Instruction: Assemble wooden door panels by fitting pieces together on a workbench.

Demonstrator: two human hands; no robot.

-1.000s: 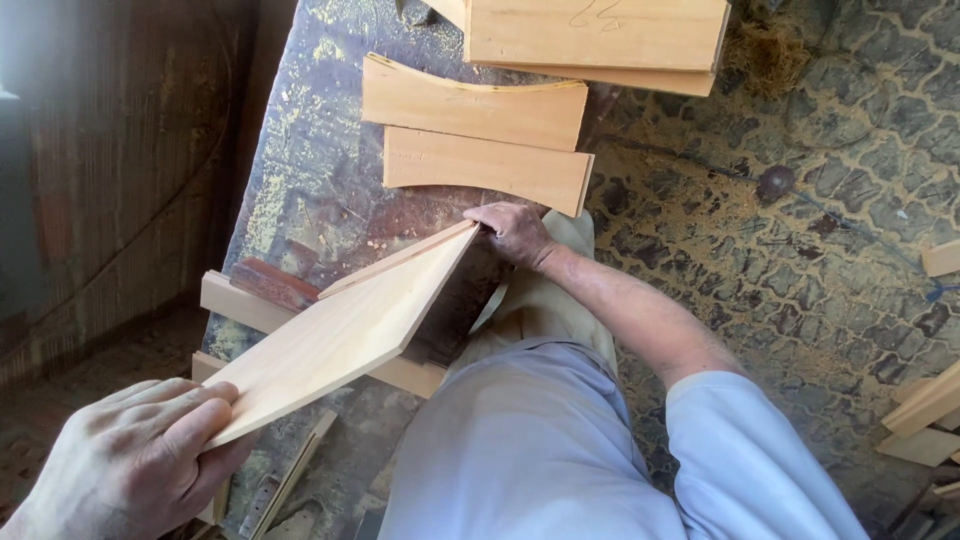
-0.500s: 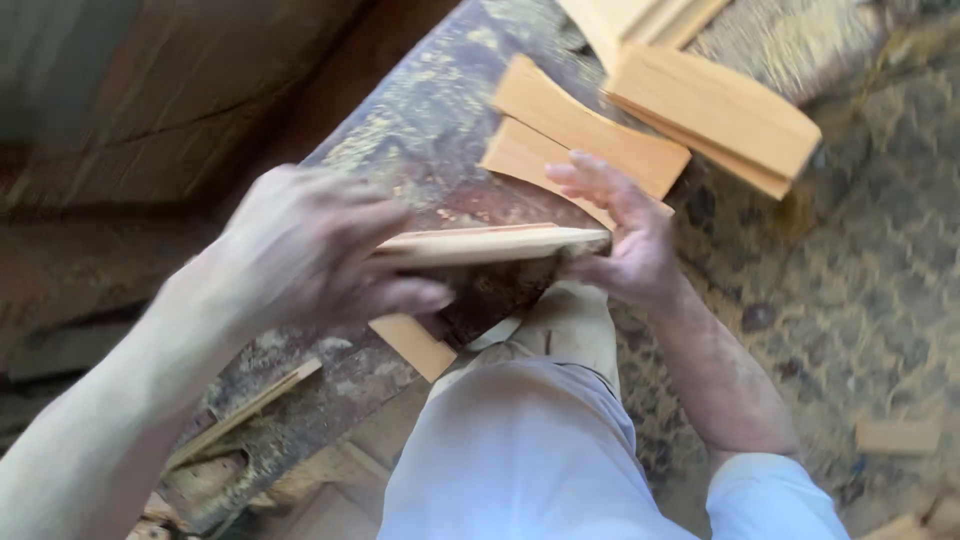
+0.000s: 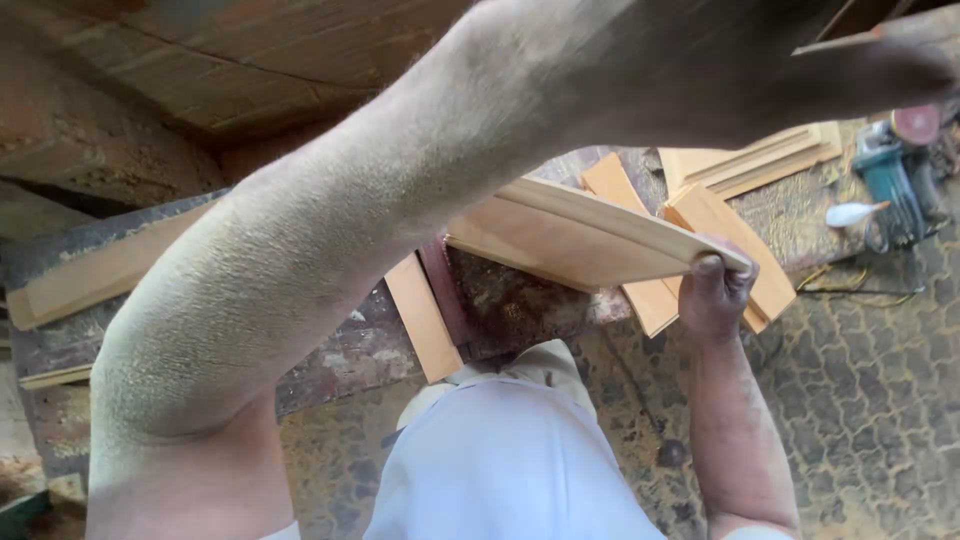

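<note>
My right hand pinched the near right end of the curved wooden panel, thumb on top and the other fingers curled under its edge, so the piece stood lifted off the workbench and tilted, its pale face toward me. My left forearm crossed the whole view from the near left up to the far right, dusted with fine sawdust. My left hand sat at the top right corner, dark and blurred; it seemed to lie against a thin strip of wood there, but I could not tell whether those fingers were spread or closed on anything.

As for progress, I judged the panel was in the middle of being handled, not set down or fitted anywhere. Under it a short wooden block lay on the stained bench top beside a reddish strip. Further right, several shaped wooden pieces lay flat, and beyond them a stack of boards, all looking cut to form already. A long plank rested at the left. A teal power tool stood at the far right with a white object beside it, untouched.
</note>
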